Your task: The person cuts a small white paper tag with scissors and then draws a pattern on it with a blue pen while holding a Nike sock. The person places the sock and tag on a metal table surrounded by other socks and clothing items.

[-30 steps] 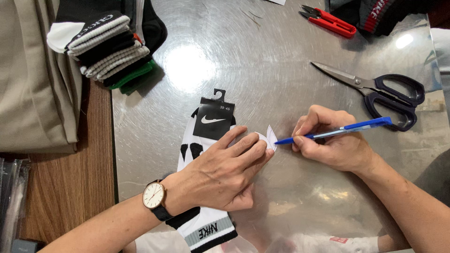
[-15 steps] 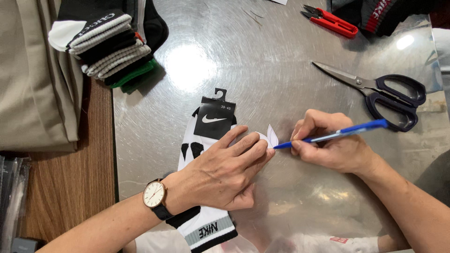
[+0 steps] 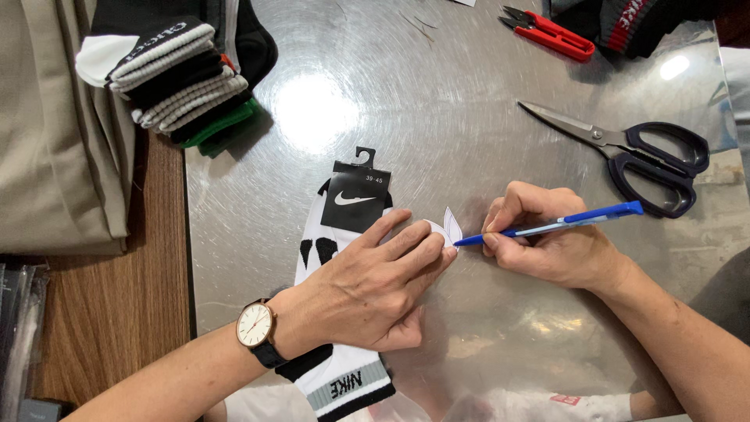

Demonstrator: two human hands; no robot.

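Head view, the only one. The left hand [image 3: 367,285] lies flat, fingers extended, pressing down on a packaged pair of black-and-white socks [image 3: 332,250] that rests on the brushed metal table [image 3: 437,117]. Its fingertips also pin a small white paper tag [image 3: 447,229] to the surface, just beyond the sock's right edge; one corner of the tag curls upward. The hand is open and pressing, not gripping anything. A wristwatch [image 3: 256,326] with a white dial and dark strap sits on that wrist.

The right hand [image 3: 551,238] is closed round a blue pen [image 3: 551,226] in a writing hold. The pen tip touches the tag right beside the left fingertips.

The socks carry a black card header [image 3: 355,195] with a hook, pointing away from the person; the cuff end lies towards the near edge of the table.

Elsewhere on the table: large black-handled scissors [image 3: 625,148] lying closed, just beyond the right hand; red thread snips [image 3: 551,33] near the far edge; a stack of folded socks [image 3: 176,74] in black, white and green at the far left corner. Beige fabric [image 3: 55,125] lies folded on the wooden surface [image 3: 109,312] to the left of the metal table.
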